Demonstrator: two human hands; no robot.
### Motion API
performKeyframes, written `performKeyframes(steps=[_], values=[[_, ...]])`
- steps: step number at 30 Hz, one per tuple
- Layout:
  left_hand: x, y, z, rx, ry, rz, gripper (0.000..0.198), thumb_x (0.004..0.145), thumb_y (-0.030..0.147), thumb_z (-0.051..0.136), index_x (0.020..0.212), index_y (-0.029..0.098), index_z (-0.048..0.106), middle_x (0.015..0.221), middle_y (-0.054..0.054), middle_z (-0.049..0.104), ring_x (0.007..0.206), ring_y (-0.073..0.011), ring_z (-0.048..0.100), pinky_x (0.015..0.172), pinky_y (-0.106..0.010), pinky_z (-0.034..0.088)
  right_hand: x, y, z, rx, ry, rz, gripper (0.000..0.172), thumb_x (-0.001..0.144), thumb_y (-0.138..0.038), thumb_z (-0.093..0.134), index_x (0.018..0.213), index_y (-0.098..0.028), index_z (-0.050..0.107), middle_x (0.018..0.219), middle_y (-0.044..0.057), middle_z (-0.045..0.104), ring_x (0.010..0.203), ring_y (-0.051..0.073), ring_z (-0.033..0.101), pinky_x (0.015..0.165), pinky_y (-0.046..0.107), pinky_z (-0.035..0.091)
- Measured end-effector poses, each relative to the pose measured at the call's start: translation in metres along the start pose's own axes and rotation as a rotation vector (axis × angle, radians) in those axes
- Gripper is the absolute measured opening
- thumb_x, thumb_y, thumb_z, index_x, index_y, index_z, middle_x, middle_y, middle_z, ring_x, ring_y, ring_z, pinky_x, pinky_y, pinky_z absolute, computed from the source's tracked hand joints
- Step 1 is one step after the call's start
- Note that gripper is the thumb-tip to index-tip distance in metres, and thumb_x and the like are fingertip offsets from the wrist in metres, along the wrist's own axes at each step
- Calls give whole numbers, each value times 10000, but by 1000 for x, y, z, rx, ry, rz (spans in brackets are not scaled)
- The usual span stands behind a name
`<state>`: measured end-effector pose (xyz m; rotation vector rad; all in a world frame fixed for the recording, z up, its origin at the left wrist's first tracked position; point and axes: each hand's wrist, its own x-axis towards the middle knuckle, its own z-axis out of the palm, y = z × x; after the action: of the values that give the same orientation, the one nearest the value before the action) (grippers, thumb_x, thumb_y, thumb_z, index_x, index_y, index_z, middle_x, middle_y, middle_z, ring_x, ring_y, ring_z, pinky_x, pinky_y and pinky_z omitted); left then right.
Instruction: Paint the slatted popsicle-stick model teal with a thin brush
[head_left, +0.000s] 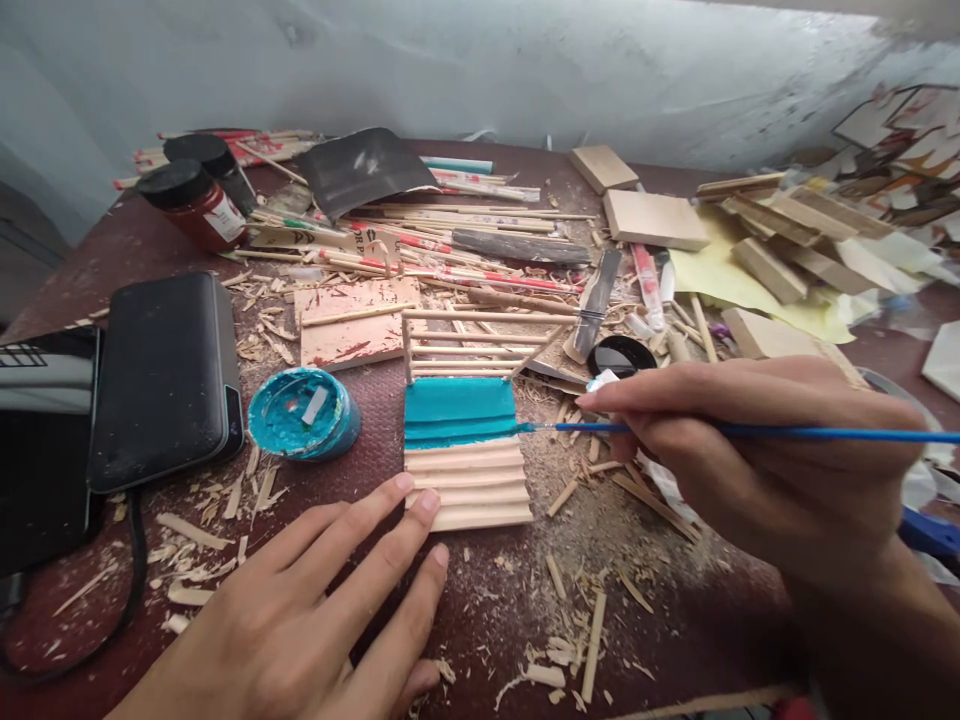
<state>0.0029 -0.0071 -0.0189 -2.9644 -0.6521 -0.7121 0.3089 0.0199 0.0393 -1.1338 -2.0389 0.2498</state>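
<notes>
A small wooden model [472,488] of ridged steps lies in the middle of the table, its far part painted teal and its near ridges bare wood. A thin stick railing rises at its far end. My left hand [330,590] has its fingers spread, with fingertips resting on the model's near left edge. In my right hand [750,440] is a slim blue paintbrush [817,434], gripped between thumb and fingers. Its teal-wet bristles touch the right edge of the painted part. An uncovered jar of teal paint [304,412] stands left of the model.
A black box-shaped device [166,380] with a cable sits at the left. Behind are dark-lidded jars [193,205], sandpaper [365,170] and many thin sticks. Wood blocks [654,220] lie at the back right, a black lid [621,356] nearer. Shavings litter the tabletop.
</notes>
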Motion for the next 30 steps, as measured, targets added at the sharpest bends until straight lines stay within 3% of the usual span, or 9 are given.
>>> performKeyframes(steps=[5, 7, 14, 21, 25, 26, 30], values=[[0, 2, 2, -6, 27, -12, 282, 1117, 305, 541, 1183, 125, 748, 1321, -147, 762, 1283, -330, 700, 990, -429, 598, -6, 0, -5, 44, 59, -8, 344, 813, 19, 648, 911, -260, 823, 662, -13, 765, 479, 110, 663, 394, 238, 467], [0, 3, 3, -4, 59, -9, 291, 1118, 311, 536, 1186, 122, 746, 1316, -151, 762, 1293, -334, 693, 996, -437, 595, -6, 0, -3, 73, 23, -15, 347, 828, 18, 632, 921, -267, 807, 668, -19, 766, 481, 108, 661, 408, 240, 478], [0, 2, 1, -6, 5, -11, 282, 1127, 303, 527, 1197, 129, 737, 1308, -132, 771, 1253, -328, 718, 976, -437, 588, -3, -2, -5, -39, -191, -120, 287, 900, 2, 612, 978, -255, 714, 705, -21, 738, 566, 124, 708, 503, 271, 510], [2, 1, 2, 9, 5, -16, 295, 1137, 324, 513, 1202, 136, 731, 1315, -121, 770, 1261, -320, 715, 1002, -435, 556, -13, -3, -13, -221, -200, -185, 190, 1005, -132, 611, 1092, -286, 683, 754, 19, 758, 693, 207, 773, 544, 353, 537], [2, 1, 1, 1, -2, -3, 292, 1140, 316, 506, 1196, 132, 726, 1308, -123, 771, 1251, -312, 718, 1004, -425, 544, -10, -2, -15, -115, -202, -195, 261, 970, -67, 538, 1050, -287, 652, 711, -1, 747, 539, 161, 701, 448, 335, 461], [2, 2, 2, 0, -5, -6, 290, 1140, 317, 507, 1199, 132, 723, 1309, -121, 771, 1255, -310, 715, 1010, -423, 541, -9, -2, -15, -116, -266, -146, 274, 952, -52, 551, 1048, -289, 650, 730, -2, 754, 547, 154, 702, 465, 326, 474], [0, 2, 8, 7, 52, -16, 303, 1145, 342, 492, 1187, 143, 717, 1290, -110, 776, 1271, -299, 700, 1036, -410, 524, -6, -2, -10, 13, -229, -65, 271, 945, -42, 545, 1007, -282, 656, 685, -29, 718, 527, 125, 663, 468, 309, 434]])
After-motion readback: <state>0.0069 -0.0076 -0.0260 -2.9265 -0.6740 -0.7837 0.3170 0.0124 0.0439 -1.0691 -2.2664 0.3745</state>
